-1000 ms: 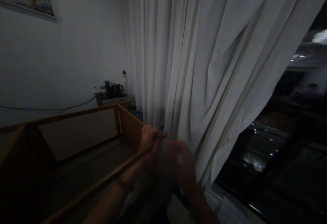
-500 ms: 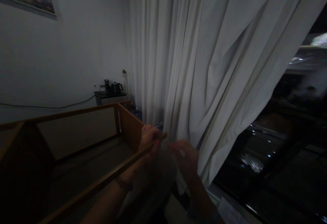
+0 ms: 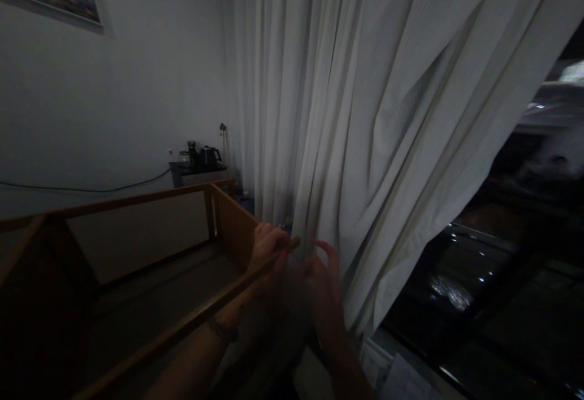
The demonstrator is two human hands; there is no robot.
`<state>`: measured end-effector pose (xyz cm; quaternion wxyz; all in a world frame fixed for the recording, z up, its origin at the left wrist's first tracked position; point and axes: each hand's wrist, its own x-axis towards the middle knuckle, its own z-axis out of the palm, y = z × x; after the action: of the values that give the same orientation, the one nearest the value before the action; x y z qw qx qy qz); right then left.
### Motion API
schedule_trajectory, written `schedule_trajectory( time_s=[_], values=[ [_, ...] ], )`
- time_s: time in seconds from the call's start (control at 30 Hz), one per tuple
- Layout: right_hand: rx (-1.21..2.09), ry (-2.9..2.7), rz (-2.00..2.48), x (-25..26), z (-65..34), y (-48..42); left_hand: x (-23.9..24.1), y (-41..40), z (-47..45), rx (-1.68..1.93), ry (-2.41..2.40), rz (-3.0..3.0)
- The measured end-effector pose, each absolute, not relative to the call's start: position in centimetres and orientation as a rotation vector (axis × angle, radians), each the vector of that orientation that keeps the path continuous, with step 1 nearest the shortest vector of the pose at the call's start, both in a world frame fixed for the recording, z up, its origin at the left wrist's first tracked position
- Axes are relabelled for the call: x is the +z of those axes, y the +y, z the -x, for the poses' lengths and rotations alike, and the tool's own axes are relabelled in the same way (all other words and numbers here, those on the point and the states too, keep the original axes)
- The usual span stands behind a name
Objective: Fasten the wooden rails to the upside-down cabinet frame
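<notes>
The room is dim. My left hand (image 3: 268,247) is closed around the corner of a wooden frame (image 3: 182,326), where its front rail meets a side panel. My right hand (image 3: 322,275) is just to the right of that corner, fingers apart and raised against the lower folds of a white curtain (image 3: 365,114). It holds nothing that I can make out. A thin band shows on my left wrist.
The wooden frame is open-topped and stretches left, with a pale back panel (image 3: 137,236). A small table with a kettle (image 3: 201,160) stands by the wall. A cable runs along the wall. Dark window glass (image 3: 479,266) lies right of the curtain.
My right hand has opened its fingers and lifted a little toward the curtain folds. My left hand has stayed on the frame corner.
</notes>
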<state>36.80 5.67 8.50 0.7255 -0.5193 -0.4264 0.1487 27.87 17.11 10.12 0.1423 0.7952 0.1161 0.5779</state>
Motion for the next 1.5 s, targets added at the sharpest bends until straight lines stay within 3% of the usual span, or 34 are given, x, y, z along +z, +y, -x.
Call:
schedule_trajectory(
  time_s=[0.07,0.2,0.3,0.4,0.6,0.7,0.83,1.07,1.23,1.37,1.5],
  values=[
    [0.124,-1.038,1.202,8.3,-37.5,5.6,9.9,17.3,-28.1,1.731,0.319,-2.281],
    [-0.623,-1.278,1.264,8.3,-39.5,5.0,9.7,17.8,-28.6,1.841,0.297,-2.275],
    [-0.843,-1.359,1.302,8.5,-40.1,4.6,9.7,17.9,-28.7,1.857,0.277,-2.286],
    [-0.649,-1.265,1.346,8.5,-39.1,4.7,9.7,18.0,-28.6,1.873,0.237,-2.289],
    [0.522,-0.866,1.317,8.8,-35.7,4.8,9.5,18.0,-28.6,1.854,0.259,-2.289],
    [0.663,-0.815,1.252,9.3,-35.5,4.9,9.4,18.0,-28.5,1.824,0.271,-2.295],
    [0.503,-0.988,1.293,9.2,-37.1,5.0,9.5,18.1,-28.5,1.829,0.256,-2.310],
    [-0.659,-1.461,1.363,9.3,-40.5,3.6,10.2,17.3,-28.1,1.770,0.292,-2.305],
    [-1.098,-1.618,1.360,10.8,-40.9,3.3,10.1,17.3,-28.0,1.777,0.297,-2.302],
    [-1.049,-1.608,1.374,11.3,-40.5,4.0,9.8,17.7,-28.5,1.860,0.295,-2.297],
    [-0.516,-1.383,1.419,10.6,-39.4,5.2,9.8,17.7,-28.6,1.872,0.277,-2.282]
  ],
)
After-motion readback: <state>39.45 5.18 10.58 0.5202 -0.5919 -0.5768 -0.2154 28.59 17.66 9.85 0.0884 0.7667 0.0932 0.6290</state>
